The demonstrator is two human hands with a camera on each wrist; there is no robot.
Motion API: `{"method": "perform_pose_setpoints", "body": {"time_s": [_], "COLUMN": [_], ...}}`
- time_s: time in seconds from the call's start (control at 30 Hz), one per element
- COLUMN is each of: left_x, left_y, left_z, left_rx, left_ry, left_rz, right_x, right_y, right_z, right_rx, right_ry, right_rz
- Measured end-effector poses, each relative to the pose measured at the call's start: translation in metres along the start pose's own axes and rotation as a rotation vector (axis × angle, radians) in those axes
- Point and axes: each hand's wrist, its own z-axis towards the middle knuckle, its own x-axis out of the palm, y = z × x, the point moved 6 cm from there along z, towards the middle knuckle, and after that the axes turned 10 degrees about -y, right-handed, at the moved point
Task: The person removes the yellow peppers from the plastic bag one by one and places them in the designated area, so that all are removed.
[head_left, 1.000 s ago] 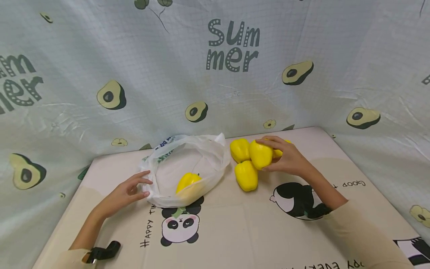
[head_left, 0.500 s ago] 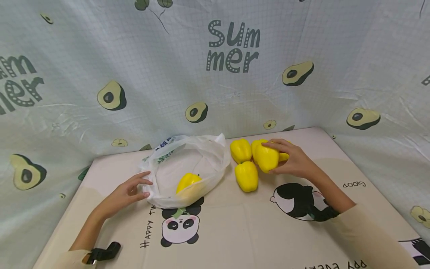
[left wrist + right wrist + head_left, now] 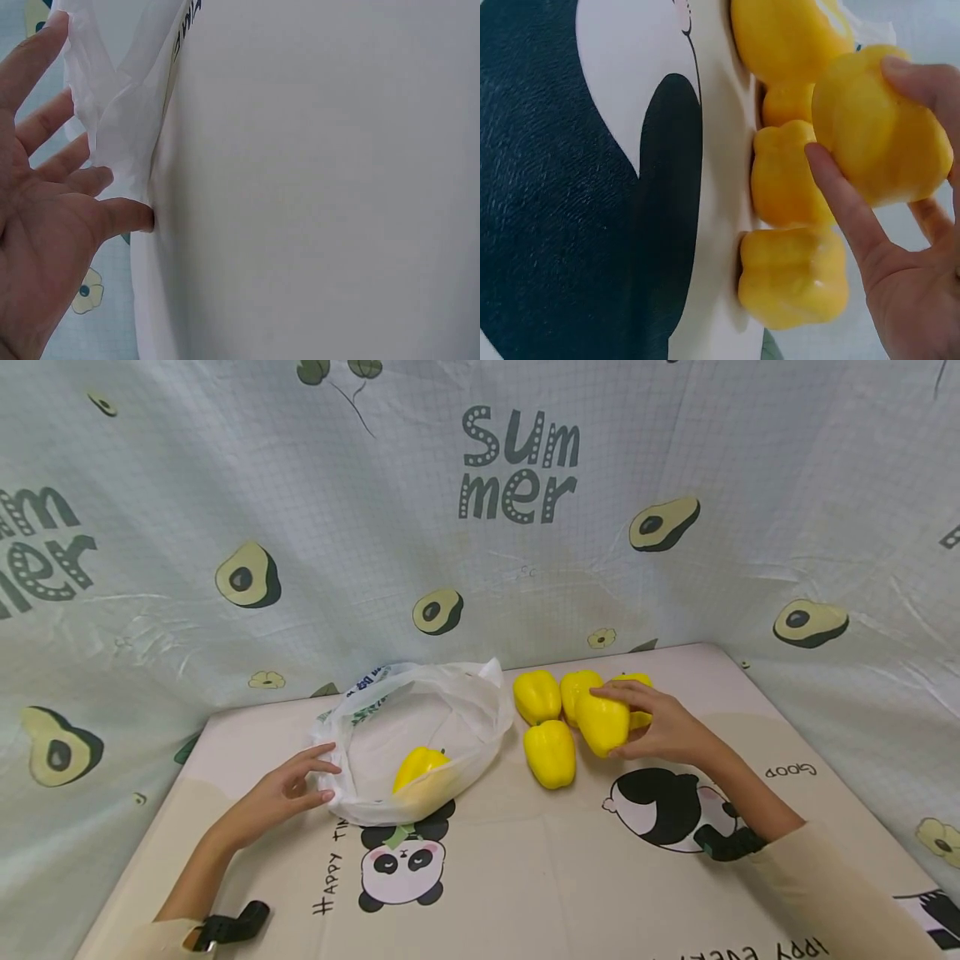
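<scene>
My right hand (image 3: 662, 725) holds a yellow bell pepper (image 3: 604, 725) between thumb and fingers, and the right wrist view shows this pepper (image 3: 877, 131) raised off the table. Close around it lie several more yellow bell peppers, among them a front one (image 3: 550, 754) and a back left one (image 3: 537, 696). A white plastic bag (image 3: 491, 735) lies with its mouth spread wide to the left of them, one bell pepper (image 3: 418, 767) inside. At the bag's left rim is my left hand (image 3: 273, 795), its fingers spread and loosely bent, fingertips touching the plastic (image 3: 120, 112).
The table (image 3: 495, 877) has a pale cover printed with a panda, a dark-haired figure and lettering. Behind it hangs a light curtain (image 3: 525, 602) with avocado prints, close to the bag and peppers. Black bands (image 3: 236, 923) with small devices sit at both wrists.
My right hand has carried the held bell pepper to the right and a little towards me. More of the peppers behind it now shows. The left hand and the bag have stayed put.
</scene>
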Motion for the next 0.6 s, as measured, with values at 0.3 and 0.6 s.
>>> {"method": "perform_pose_setpoints", "body": {"time_s": [0.3, 0.6], "left_x": [0.000, -0.001], "left_y": [-0.002, -0.006], "left_z": [0.000, -0.002], "left_rx": [-0.001, 0.009], "left_ry": [-0.003, -0.001], "left_rz": [0.012, 0.029], "right_x": [0.009, 0.010], "right_y": [-0.003, -0.003], "right_z": [-0.009, -0.012], "right_rx": [0.021, -0.009], "right_ry": [0.121, 0.118], "right_rz": [0.102, 0.078]}}
